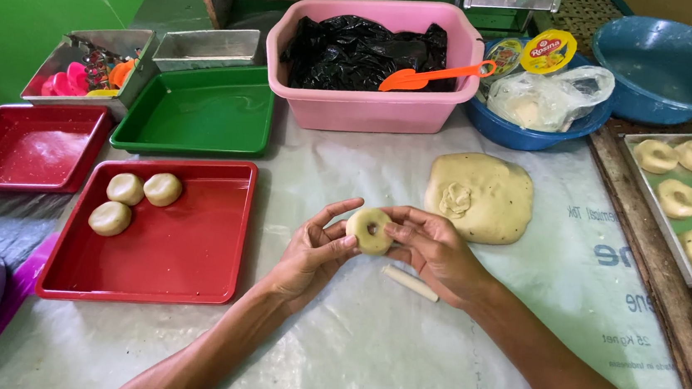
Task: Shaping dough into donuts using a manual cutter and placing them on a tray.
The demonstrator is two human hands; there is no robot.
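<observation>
**Dough ring held over the table**

A pink tub (368,105) stands at the back, a red tray (182,255) with three dough balls (126,189) at left. A flat dough slab (482,196) lies nearby. Left hand (313,253) and right hand (435,248) both pinch a small dough ring (370,230) between fingertips, just above the sheet-covered table (365,355).

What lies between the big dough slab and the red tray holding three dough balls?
In the head view, both hands, left hand and right hand, hold a dough ring there, above the plastic sheet.
</observation>
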